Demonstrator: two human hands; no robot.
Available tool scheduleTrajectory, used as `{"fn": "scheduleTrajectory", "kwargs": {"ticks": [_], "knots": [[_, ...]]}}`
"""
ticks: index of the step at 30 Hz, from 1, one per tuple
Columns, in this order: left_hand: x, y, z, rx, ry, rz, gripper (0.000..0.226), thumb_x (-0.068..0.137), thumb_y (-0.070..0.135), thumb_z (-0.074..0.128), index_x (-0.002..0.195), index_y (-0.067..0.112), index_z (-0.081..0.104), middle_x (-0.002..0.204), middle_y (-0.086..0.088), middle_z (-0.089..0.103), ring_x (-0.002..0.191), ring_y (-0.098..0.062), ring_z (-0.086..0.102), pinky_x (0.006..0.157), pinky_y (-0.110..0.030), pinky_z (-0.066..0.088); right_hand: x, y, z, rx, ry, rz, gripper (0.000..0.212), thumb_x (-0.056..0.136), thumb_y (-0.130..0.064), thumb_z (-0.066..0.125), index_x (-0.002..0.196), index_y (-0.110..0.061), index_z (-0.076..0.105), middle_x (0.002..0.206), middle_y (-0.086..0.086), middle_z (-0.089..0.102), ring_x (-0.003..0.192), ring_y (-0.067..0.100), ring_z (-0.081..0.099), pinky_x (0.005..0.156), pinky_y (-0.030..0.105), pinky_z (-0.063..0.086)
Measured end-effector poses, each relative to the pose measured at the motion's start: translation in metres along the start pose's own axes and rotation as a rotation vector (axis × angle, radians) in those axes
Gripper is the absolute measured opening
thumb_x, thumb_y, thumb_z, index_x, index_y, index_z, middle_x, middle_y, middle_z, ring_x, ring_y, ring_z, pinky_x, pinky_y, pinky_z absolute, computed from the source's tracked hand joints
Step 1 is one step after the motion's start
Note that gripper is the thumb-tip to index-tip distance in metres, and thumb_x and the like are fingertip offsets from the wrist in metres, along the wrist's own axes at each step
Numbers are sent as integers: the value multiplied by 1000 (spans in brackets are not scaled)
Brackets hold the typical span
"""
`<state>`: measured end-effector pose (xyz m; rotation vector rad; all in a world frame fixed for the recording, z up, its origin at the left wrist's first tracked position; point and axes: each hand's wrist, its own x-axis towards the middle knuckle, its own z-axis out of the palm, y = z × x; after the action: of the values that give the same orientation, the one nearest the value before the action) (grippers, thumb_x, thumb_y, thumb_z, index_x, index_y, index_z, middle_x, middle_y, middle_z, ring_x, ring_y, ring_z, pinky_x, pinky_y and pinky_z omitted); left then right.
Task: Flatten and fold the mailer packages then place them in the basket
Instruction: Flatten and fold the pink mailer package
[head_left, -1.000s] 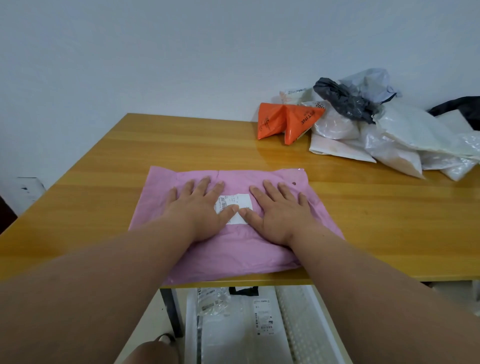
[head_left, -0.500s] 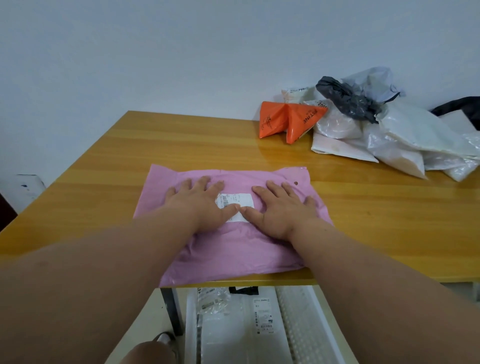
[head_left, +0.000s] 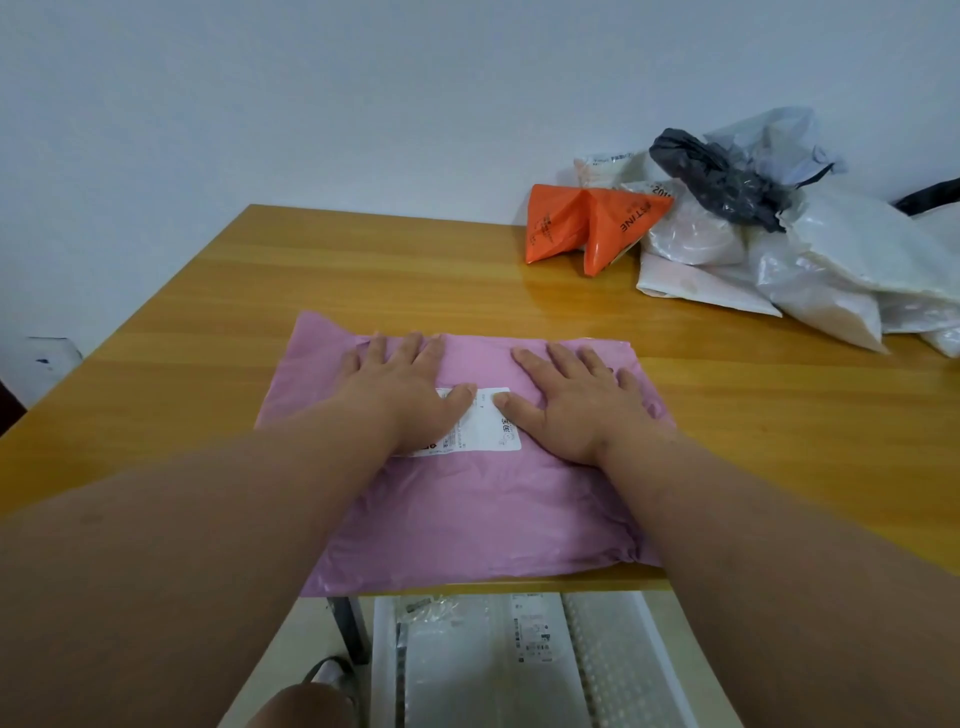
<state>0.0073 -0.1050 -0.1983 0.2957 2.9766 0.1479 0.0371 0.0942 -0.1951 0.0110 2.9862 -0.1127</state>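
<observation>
A wooden table (head_left: 519, 291) stands against a plain white wall (head_left: 363, 104).

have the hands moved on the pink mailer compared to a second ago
Yes. Both the left hand and right hand slid apart across the pink mailer, away from its white label, uncovering more of it.

A pink mailer (head_left: 467, 499) bearing a white label (head_left: 488, 426) with dark print is seen on a honey-yellow, wood-grained table (head_left: 311, 270). An orange bag (head_left: 587, 223) with dark lettering, a black bag (head_left: 711, 176) and white bags (head_left: 831, 260) are shown before a pale grey wall (head_left: 363, 104).
</observation>
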Motion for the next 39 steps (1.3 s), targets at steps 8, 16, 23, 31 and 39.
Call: {"fn": "scheduleTrajectory", "kwargs": {"ticks": [8, 16, 23, 31, 39], "knots": [[2, 2, 0, 14, -11, -27, 82, 91, 72, 20, 156, 28, -3, 164, 7, -7, 150, -30, -9, 119, -54, -2, 0, -2, -1, 5, -19, 30, 82, 83, -83, 18, 154, -44, 4, 164, -10, -5, 151, 22, -7, 117, 60, 1], [-10, 3, -7, 52, -7, -16, 85, 90, 75, 14, 157, 26, -2, 164, 6, -13, 150, -24, -14, 119, -54, -4, -8, -5, -11, -168, 26, 5, 81, 84, -82, 9, 154, -42, 3, 164, -6, -7, 151, 23, -10, 115, 61, -12], [-47, 9, -14, -11, 12, -14, 75, 94, 69, 21, 156, 31, 5, 164, 2, 2, 148, -30, 6, 114, -53, 16, -45, -26, -22, 45, 110, -38, 74, 88, -76, 28, 151, -39, 24, 165, -1, 6, 150, 28, 8, 118, 58, 1], [-79, 10, 4, -17, -86, 10, 78, 87, 78, 17, 153, 44, -7, 163, 8, -14, 150, -29, -12, 118, -57, -4, -87, -11, -10, 16, -137, -23, 109, 61, -99, 28, 151, -49, -6, 162, -12, -19, 149, 27, -17, 113, 67, -3], [-84, 9, 17, 39, 8, 44, 95, 72, 92, 13, 152, 44, -9, 163, 8, -14, 150, -30, -11, 117, -59, -4, -92, -5, 9, -18, -88, -14, 116, 53, -102, 24, 150, -49, -12, 160, -14, -22, 148, 24, -22, 112, 66, -9]]}}
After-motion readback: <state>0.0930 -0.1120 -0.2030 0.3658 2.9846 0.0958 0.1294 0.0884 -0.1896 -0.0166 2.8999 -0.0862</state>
